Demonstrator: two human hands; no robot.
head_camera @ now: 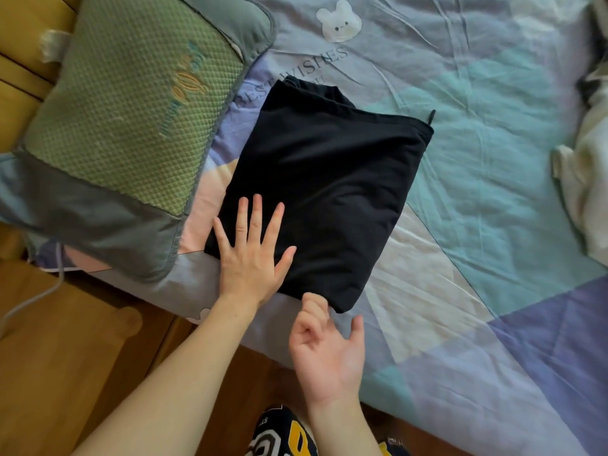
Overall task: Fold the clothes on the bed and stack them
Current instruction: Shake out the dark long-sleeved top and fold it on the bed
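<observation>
- The black garment (316, 192) lies folded into a rectangle on the bed (477, 225), just right of the green pillow (131, 126).
- To finish well: press flat, square the near edge, smooth outward so no crease gets trapped.
- Left hand (253, 255) lies palm-down, fingers straight and spread, on its near-left corner.
- Right hand (329, 353) is palm-up just off the near corner, fingers loosely curled; its grip holds nothing.
- Unfolded pale clothes (585, 192) wait at the far right.

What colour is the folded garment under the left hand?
Plain black, no visible pattern: the folded garment under the left hand, seen in the head view.
</observation>
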